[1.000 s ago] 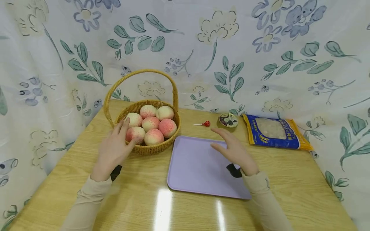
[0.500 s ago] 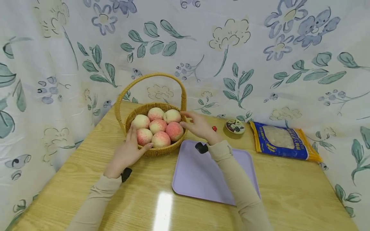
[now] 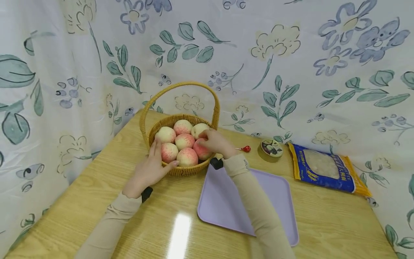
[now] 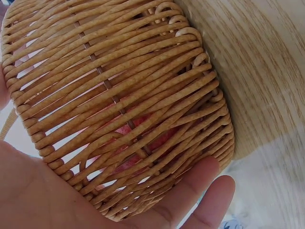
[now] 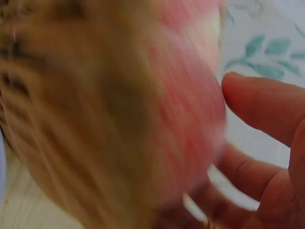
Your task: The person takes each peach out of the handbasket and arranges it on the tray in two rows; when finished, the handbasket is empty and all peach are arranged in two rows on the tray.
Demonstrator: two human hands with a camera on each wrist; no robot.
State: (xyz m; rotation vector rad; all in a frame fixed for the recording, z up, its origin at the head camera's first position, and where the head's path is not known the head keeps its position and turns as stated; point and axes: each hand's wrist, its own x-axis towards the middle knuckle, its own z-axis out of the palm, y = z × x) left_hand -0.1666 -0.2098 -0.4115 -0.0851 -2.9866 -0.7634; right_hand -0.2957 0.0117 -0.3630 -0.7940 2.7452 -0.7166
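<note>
A round wicker basket (image 3: 184, 172) with a tall arched handle holds several pink-and-cream peaches. My left hand (image 3: 146, 173) rests against its left front side, fingers straight along the outer wall and thumb over the front rim. The left wrist view shows those fingertips (image 4: 212, 169) touching the woven wall (image 4: 119, 100). At the basket's right side, my right hand (image 3: 218, 142) grips the reddest peach (image 3: 201, 151), partly covering it. From the right wrist, the thumb (image 5: 252, 98) meets this peach (image 5: 190, 124) while the other fingers curl round its far side.
A lilac tray (image 3: 220, 201) lies right of the basket, under my right forearm. Behind it are a red lollipop (image 3: 246, 148), a small round tin (image 3: 271, 149) and a blue-and-yellow food packet (image 3: 326, 169). A floral curtain (image 3: 239, 54) hangs behind the table.
My right hand has moved left from above the tray to the basket and taken hold of the right-hand peach. My left hand stays at the basket's side. The view has shifted.
</note>
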